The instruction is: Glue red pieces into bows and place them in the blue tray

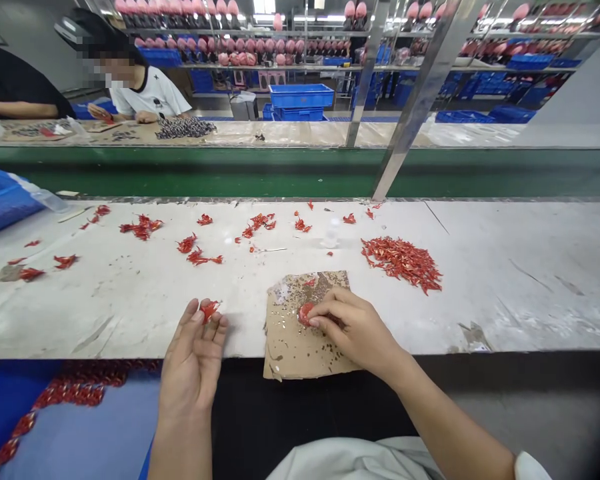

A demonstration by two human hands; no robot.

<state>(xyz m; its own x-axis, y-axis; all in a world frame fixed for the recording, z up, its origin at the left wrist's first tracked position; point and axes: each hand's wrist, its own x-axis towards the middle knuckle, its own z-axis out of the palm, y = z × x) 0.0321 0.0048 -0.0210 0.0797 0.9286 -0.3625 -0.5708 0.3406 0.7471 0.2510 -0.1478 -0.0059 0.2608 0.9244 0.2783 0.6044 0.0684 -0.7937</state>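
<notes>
My left hand (193,353) is raised at the table's front edge, palm up, with a small red spiky piece (210,311) pinched between thumb and fingers. My right hand (353,327) is closed over a piece of brown cardboard (290,347), its thumb and fingertips on a small round red piece (305,313). The fingers partly hide that piece. Dark and pale specks dot the cardboard, and a red scrap (309,283) lies near its far edge. To the right is a heaped pile of small red pointed pieces (403,263).
Small red clusters (143,227) lie scattered across the pale table (505,273). A small clear container (331,233) and a thin stick (273,249) are near the middle. Below left, a blue bin (100,427) holds rows of red pieces. Two people sit across the green-sided bench (205,170).
</notes>
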